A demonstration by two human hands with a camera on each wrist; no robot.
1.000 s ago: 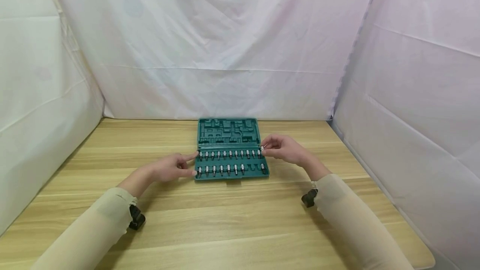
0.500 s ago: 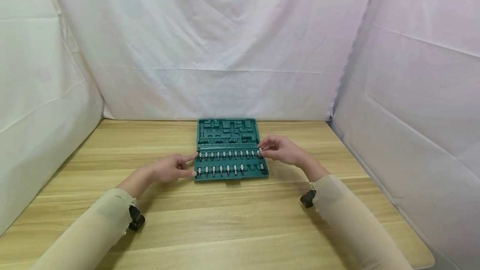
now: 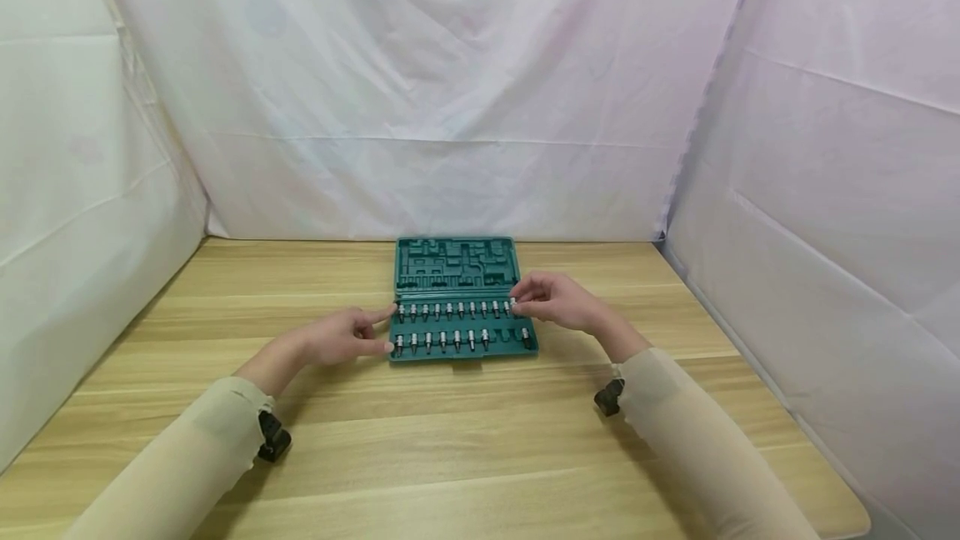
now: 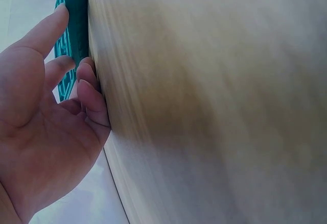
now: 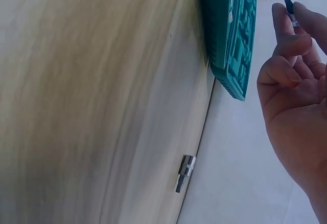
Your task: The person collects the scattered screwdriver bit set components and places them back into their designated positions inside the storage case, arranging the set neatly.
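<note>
A green plastic case (image 3: 465,324) lies unfolded on the table, its moulded lid (image 3: 456,263) at the back. Silver bit sockets (image 3: 442,340) fill much of two rows in its front half. My left hand (image 3: 337,336) touches the case's left edge with a straight thumb and index finger, spread apart; its other fingers curl under in the left wrist view. Above the upper row's right end, my right hand (image 3: 562,302) pinches one bit socket (image 5: 290,10) between thumb and index finger. The dark tip points up and away in the right wrist view.
Another bit socket (image 5: 185,172) lies loose on the wooden table (image 3: 420,448) near its far edge in the right wrist view. Unfilled slots (image 3: 506,336) show near the right end of the lower row. White cloth (image 3: 450,90) hangs behind and at both sides.
My right hand has shifted slightly left over the case's right end, carrying the pinched bit socket. The left hand stays at the case's left edge.
</note>
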